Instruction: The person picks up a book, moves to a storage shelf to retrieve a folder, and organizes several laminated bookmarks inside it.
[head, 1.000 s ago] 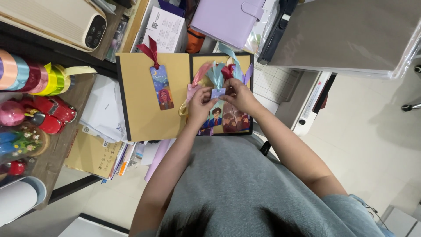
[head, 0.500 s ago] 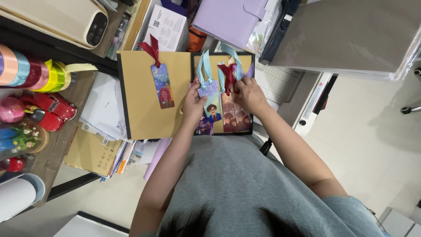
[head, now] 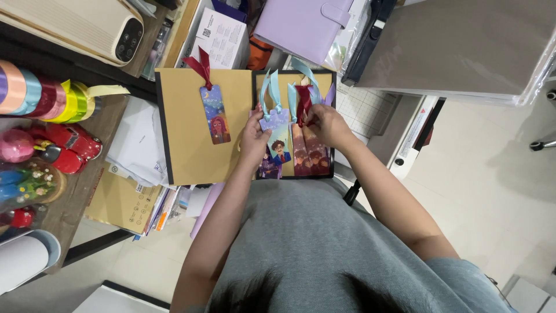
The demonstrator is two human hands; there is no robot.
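Observation:
My left hand (head: 255,141) pinches the top of an illustrated bookmark with a light blue ribbon (head: 274,128), held over a shallow black-rimmed box (head: 332,124). My right hand (head: 327,123) grips another bookmark with a dark red ribbon (head: 303,98) beside it. Several more bookmarks (head: 313,156) lie in the box under both hands. A separate blue bookmark with a red ribbon (head: 214,110) lies flat on the mustard lid (head: 182,124) to the left, apart from my hands.
Ribbon spools (head: 43,95), red toy cars (head: 72,150) and painted dolls (head: 26,182) sit on a wooden shelf at left. A cream appliance (head: 75,26), white box (head: 221,37) and lilac binder (head: 301,23) lie behind. A grey case (head: 463,46) is at right.
My hands have parted: the left drew the blue-ribboned bookmark leftwards and down a little, while the right took the red-ribboned one. The bunched ribbons now spread upward.

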